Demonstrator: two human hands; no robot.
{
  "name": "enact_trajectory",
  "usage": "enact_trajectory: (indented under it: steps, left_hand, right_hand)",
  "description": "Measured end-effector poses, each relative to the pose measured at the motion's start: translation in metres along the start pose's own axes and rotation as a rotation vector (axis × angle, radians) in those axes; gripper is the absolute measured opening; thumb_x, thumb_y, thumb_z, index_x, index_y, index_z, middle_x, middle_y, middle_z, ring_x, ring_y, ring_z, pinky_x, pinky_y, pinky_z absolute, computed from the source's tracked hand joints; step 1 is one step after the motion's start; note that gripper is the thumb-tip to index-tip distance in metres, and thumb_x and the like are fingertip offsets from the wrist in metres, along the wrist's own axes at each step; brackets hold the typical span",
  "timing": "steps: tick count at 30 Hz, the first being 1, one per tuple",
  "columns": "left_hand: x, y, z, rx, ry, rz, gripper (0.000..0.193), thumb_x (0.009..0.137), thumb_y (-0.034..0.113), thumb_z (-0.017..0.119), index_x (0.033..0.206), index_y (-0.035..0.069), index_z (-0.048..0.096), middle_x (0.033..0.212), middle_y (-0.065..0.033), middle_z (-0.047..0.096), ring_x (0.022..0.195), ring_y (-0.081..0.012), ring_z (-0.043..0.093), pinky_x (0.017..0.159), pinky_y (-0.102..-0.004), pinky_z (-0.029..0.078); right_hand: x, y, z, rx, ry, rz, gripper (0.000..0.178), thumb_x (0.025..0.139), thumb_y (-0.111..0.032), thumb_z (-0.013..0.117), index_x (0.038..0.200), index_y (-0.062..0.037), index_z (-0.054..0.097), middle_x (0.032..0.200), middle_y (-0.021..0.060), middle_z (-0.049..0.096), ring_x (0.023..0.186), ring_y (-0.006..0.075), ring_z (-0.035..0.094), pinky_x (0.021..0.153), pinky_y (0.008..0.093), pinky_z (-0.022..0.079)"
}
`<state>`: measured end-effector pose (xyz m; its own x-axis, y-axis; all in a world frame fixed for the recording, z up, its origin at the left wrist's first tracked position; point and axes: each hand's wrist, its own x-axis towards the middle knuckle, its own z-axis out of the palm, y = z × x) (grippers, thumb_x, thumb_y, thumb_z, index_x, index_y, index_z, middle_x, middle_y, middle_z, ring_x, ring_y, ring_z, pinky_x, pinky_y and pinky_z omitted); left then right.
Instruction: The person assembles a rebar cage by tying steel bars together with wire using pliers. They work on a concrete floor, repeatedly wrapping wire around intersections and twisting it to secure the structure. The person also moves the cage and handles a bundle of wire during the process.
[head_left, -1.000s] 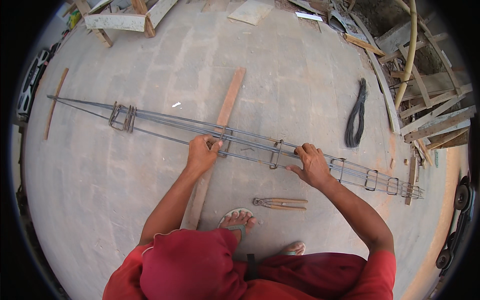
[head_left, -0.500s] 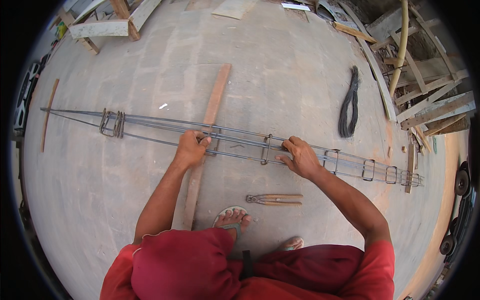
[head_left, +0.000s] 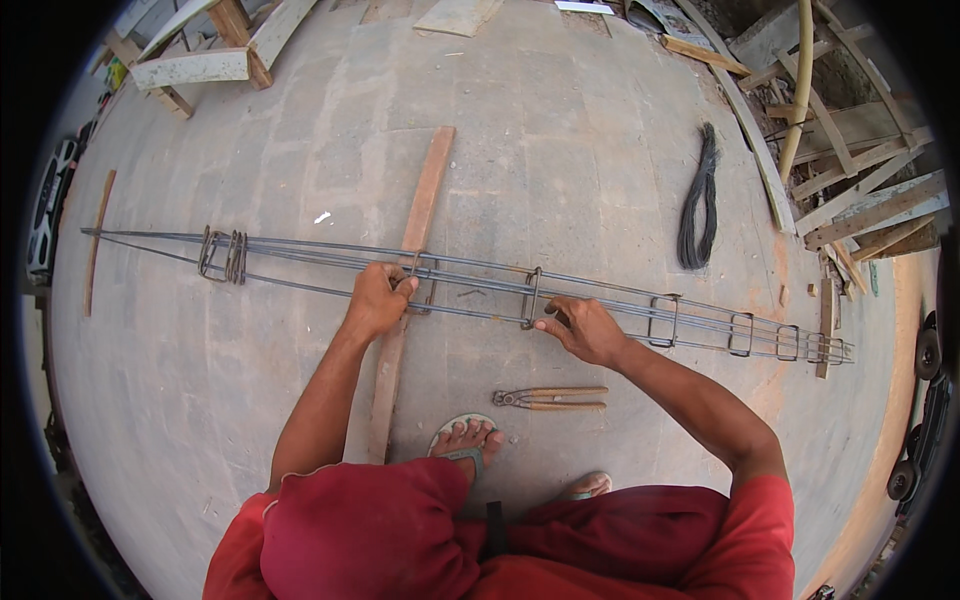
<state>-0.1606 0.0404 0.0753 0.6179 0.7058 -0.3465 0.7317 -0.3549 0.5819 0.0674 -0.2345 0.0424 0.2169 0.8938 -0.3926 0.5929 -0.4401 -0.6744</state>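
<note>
Long thin steel bars (head_left: pixel 320 253) run left to right in front of me, with square wire stirrups around them. My left hand (head_left: pixel 382 298) is closed at a stirrup (head_left: pixel 432 285) above a wooden batten; its fingertips pinch the stirrup's left side, partly hiding it. To the right, my right hand (head_left: pixel 588 330) hovers over the near bars, thumb and curled forefinger apart, with nothing visible between them. Its thumb is just right of another stirrup (head_left: pixel 533 298). Several stirrups (head_left: pixel 236 257) sit bunched toward the bars' left end; others (head_left: pixel 664 320) are spaced out on the right.
Pincers (head_left: pixel 550 398) lie on the paved floor between the bars and my feet. The wooden batten (head_left: pixel 428 195) crosses under the bars. A bundle of dark tie wire (head_left: pixel 697 205) lies beyond them. Scrap timber (head_left: pixel 880 225) is piled at the far right; a wooden frame (head_left: pixel 195 68) stands far left.
My right hand has come off the far bars and shifted left and nearer to me, beside the middle stirrup. My left hand keeps its grip in the same place.
</note>
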Motion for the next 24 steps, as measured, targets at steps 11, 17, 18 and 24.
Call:
enact_trajectory:
  steps: [11,17,18,24]
  left_hand:
    - [0.003,0.004,-0.003,-0.095,0.019,0.070,0.022,0.093,0.013,0.079,0.078,-0.002,0.072,0.064,-0.0084,0.062,0.060,-0.0147,0.055,0.059,-0.0357,0.047]
    - [0.001,0.013,-0.025,-0.258,0.025,0.002,0.024,0.095,0.012,0.077,0.076,-0.001,0.069,0.065,-0.0029,0.061,0.059,-0.0112,0.051,0.055,-0.0339,0.043]
    - [0.000,0.018,-0.030,-0.239,0.014,-0.004,0.023,0.095,0.012,0.077,0.077,-0.001,0.069,0.064,-0.0023,0.060,0.059,-0.0111,0.050,0.055,-0.0338,0.042]
    - [-0.004,0.016,-0.045,-0.220,-0.038,-0.066,0.021,0.094,0.009,0.076,0.076,0.001,0.069,0.064,-0.0006,0.057,0.058,-0.0102,0.047,0.053,-0.0328,0.039]
  right_hand:
    - [0.016,0.020,0.024,0.346,-0.011,-0.050,0.051,0.109,-0.050,0.058,0.109,-0.0035,0.079,0.087,0.0108,0.073,0.083,0.0211,0.066,0.086,0.0449,0.054]
    - [0.012,-0.013,-0.014,0.363,-0.140,0.198,0.047,0.106,-0.048,0.064,0.111,-0.0050,0.082,0.072,0.0033,0.067,0.072,0.0136,0.058,0.082,0.0405,0.053]
    - [0.011,-0.014,-0.015,0.393,-0.152,0.201,0.047,0.106,-0.048,0.064,0.110,-0.0045,0.082,0.074,0.0037,0.068,0.072,0.0139,0.059,0.082,0.0400,0.054]
    - [0.011,-0.010,-0.001,0.643,-0.188,0.276,0.051,0.106,-0.051,0.063,0.108,-0.0025,0.079,0.088,0.0073,0.074,0.077,0.0159,0.064,0.078,0.0361,0.056]
